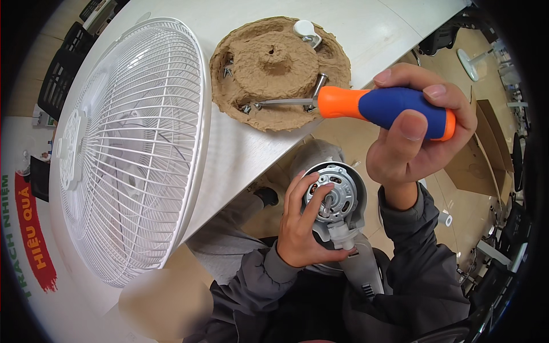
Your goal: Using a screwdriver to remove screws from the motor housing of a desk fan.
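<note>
My right hand (426, 134) is closed around the orange and blue handle of a screwdriver (383, 108). The shaft points left over a brown moulded pulp tray (269, 86), and a small screw appears to be at its tip, though I cannot tell whether it is attached. Several loose screws and a white knob (305, 27) lie in the tray. My left hand (297, 231) grips a fan motor head, its fingers across the silver motor (337, 197) and near the shaft, the thumb by the white plastic neck. A grey stand (363, 266) runs down from the neck towards my lap.
A white fan with its wire guard (143, 148) stands on the white table (234, 151) at the left. An open cardboard box (483, 151) sits on the tiled floor to the right. Black chairs (60, 68) are at the far left.
</note>
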`<state>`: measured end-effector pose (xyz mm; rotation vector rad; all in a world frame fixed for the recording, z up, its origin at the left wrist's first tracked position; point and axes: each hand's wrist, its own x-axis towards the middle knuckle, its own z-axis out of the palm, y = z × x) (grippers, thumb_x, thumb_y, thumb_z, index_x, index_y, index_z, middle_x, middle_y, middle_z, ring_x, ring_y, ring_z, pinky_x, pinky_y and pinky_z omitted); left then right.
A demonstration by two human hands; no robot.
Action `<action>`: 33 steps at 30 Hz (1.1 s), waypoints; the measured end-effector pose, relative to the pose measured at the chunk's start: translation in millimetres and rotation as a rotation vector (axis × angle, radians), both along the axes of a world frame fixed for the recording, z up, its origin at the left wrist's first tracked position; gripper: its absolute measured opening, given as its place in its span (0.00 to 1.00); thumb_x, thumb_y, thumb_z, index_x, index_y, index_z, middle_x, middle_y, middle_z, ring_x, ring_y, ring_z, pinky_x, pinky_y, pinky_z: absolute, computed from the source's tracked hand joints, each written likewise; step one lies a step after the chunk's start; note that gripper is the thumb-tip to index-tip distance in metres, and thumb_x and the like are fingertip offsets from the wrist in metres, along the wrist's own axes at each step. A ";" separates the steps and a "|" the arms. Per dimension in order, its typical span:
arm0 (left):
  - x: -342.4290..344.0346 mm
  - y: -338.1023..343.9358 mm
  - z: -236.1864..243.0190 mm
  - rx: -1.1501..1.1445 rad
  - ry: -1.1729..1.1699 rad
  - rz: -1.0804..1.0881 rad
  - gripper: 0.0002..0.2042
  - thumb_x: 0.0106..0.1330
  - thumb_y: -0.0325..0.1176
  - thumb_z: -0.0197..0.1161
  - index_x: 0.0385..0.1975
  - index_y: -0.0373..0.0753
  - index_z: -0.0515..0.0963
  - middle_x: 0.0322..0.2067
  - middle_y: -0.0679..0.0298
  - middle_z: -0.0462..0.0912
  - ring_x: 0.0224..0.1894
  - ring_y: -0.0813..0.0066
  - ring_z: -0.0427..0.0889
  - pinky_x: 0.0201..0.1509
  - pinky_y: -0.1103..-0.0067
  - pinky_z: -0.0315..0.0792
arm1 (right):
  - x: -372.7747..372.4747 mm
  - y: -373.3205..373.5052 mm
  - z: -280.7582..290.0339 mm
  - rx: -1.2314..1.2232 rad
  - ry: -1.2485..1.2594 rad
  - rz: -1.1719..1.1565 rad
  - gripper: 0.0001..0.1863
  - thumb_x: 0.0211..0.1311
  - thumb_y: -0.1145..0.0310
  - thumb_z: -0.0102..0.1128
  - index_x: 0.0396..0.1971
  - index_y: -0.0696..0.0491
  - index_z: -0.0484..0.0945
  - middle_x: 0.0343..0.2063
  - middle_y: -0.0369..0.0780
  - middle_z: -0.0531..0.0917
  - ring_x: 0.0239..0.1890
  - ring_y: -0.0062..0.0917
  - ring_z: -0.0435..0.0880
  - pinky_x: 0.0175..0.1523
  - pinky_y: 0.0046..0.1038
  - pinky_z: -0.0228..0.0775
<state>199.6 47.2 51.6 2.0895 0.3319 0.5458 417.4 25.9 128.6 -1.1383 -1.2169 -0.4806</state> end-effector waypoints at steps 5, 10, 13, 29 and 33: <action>1.8 -1.0 0.5 0.010 -0.011 0.006 0.56 0.26 0.46 0.91 0.65 0.37 0.72 0.67 0.46 0.63 0.70 0.41 0.67 0.71 0.54 0.68 | 4.0 -3.5 1.7 0.093 0.102 0.005 0.20 0.78 0.59 0.56 0.55 0.56 0.62 0.37 0.56 0.83 0.39 0.33 0.84 0.46 0.33 0.80; 0.6 0.3 2.1 -0.011 0.000 0.020 0.56 0.26 0.45 0.91 0.64 0.38 0.72 0.67 0.46 0.62 0.68 0.42 0.70 0.69 0.58 0.70 | 9.5 -22.0 11.0 0.058 0.083 -0.043 0.21 0.79 0.56 0.55 0.56 0.55 0.64 0.37 0.55 0.84 0.39 0.37 0.84 0.48 0.36 0.79; -0.9 1.4 1.9 0.018 0.002 0.024 0.55 0.27 0.46 0.91 0.64 0.37 0.72 0.67 0.46 0.63 0.66 0.44 0.71 0.68 0.59 0.72 | 9.8 -37.3 13.7 0.151 0.157 -0.111 0.20 0.78 0.53 0.56 0.56 0.52 0.66 0.37 0.56 0.85 0.36 0.38 0.85 0.31 0.32 0.80; -2.6 -3.8 1.1 0.062 -0.060 0.062 0.53 0.28 0.46 0.89 0.62 0.35 0.73 0.67 0.47 0.65 0.66 0.47 0.73 0.68 0.61 0.72 | -16.7 -119.4 20.4 0.126 0.132 -0.256 0.24 0.79 0.47 0.51 0.58 0.50 0.65 0.36 0.55 0.84 0.30 0.32 0.82 0.30 0.30 0.81; -3.4 -4.7 -4.1 0.047 -0.081 0.069 0.53 0.28 0.45 0.89 0.63 0.36 0.73 0.67 0.48 0.65 0.66 0.47 0.73 0.68 0.61 0.72 | -41.4 -141.5 14.4 0.170 0.271 -0.270 0.23 0.78 0.45 0.53 0.56 0.47 0.65 0.35 0.51 0.82 0.30 0.30 0.80 0.29 0.27 0.80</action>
